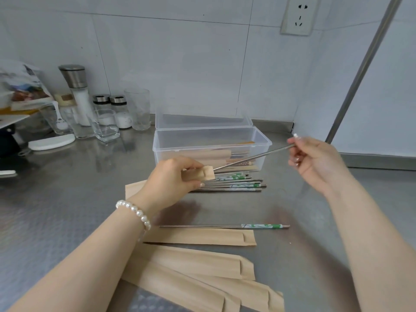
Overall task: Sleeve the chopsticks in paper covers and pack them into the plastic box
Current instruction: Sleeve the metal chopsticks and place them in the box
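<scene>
1. head view, hands: left hand [171, 181] is curled round a paper sleeve [208, 173], pinching it near its open mouth; most of the sleeve is hidden behind the hand. right hand [315, 158] pinches the far end of a metal chopstick [252, 157], its tip at the sleeve mouth — whether it has entered cannot be told.
2. head view, stock: loose chopsticks [234, 184] lie in a bundle just near of the plastic box [266, 140]; one single chopstick [225, 226] lies nearer, beside the empty sleeves [198, 262] on the steel counter [67, 210].
3. head view, box: lid open, some sleeved pairs already inside.
4. judgement, step in hand: feeding the chopstick into the sleeve. keep the mouth pinched open, bring the shaft in line with the sleeve's length, slide slowly — a steep angle may crease or pierce the paper.
</scene>
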Tool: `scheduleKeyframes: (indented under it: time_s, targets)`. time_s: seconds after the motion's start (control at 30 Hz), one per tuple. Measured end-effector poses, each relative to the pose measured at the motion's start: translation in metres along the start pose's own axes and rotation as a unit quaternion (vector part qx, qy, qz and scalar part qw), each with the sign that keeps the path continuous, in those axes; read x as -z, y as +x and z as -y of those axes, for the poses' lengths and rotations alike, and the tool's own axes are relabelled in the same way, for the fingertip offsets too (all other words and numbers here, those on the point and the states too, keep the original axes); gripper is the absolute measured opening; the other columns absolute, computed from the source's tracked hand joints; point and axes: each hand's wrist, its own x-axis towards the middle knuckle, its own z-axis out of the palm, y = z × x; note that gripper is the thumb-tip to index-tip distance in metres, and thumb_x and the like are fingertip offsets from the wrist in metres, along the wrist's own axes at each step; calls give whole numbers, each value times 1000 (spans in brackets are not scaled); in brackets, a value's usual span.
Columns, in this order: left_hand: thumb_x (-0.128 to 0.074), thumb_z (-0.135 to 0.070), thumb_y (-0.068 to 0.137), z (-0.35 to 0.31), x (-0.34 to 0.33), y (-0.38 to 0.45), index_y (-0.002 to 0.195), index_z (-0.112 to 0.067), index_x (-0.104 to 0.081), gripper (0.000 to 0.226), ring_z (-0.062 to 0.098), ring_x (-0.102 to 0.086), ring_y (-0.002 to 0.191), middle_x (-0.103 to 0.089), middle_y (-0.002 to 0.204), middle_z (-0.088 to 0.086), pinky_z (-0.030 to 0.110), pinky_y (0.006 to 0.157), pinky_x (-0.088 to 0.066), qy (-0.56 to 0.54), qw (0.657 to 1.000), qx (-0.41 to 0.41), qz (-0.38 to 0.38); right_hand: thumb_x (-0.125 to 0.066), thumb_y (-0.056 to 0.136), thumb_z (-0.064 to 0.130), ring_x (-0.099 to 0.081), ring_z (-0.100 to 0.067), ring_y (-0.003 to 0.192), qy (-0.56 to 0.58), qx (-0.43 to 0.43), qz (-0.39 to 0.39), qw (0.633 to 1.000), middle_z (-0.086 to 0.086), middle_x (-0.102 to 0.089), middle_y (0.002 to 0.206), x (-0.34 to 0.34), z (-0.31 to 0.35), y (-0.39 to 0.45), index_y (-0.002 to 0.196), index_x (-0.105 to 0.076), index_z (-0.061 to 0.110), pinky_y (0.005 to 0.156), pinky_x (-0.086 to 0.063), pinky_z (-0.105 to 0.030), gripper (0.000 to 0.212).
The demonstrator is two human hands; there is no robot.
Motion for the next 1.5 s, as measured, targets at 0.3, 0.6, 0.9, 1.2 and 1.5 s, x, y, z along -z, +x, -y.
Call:
scheduleKeyframes:
  time_s: [0.3, 0.6, 0.9, 1.2, 1.5]
  targets:
    - [-77, -19, 69, 2, -2, 0, 102, -23, -68, 35, 6, -53, 79, -63, 88, -13, 13, 72, -39, 17, 1000, -6, 16, -45, 96, 30, -29, -7, 37, 76, 53, -127, 987, 6, -39, 38, 8, -6, 9, 70, -49, 11, 41, -19, -17, 33]
    - [-77, -22, 69, 0, -3, 0, 103, -23, -68, 35, 10, -56, 83, -67, 91, -9, 21, 78, -42, 1, 1000, -10, 18, -46, 96, 28, -29, -8, 35, 59, 47, -118, 990, 4, -41, 37, 6, -7, 9, 70, -50, 10, 40, -21, -17, 32]
    - [-77, -13, 69, -7, -3, -2, 104, -16, -70, 35, 7, -55, 83, -58, 85, -12, 9, 74, -36, -3, 999, -37, 25, -52, 89, 20, -39, -11, 38, -22, -88, 47, 995, -3, -53, 45, -9, -17, 1, 74, -62, 6, 39, -29, -18, 23]
    - [-78, -11, 68, -9, -5, -3, 103, -18, -70, 37, 6, -56, 78, -57, 77, -16, 2, 73, -36, -29, 998, -42, 24, -70, 59, 28, -47, -13, 46, -106, -139, 195, 965, -7, -62, 53, -20, -21, -9, 71, -77, 11, 44, -37, -20, 22]
    - [-79, -14, 67, -10, -9, -4, 104, -14, -70, 38, 12, -60, 83, -61, 82, -7, 24, 82, -45, -33, 997, -57, 26, -61, 68, 20, -49, -13, 48, -148, -155, 231, 949, -7, -62, 53, -31, -29, -16, 88, -68, 6, 44, -36, -17, 26]
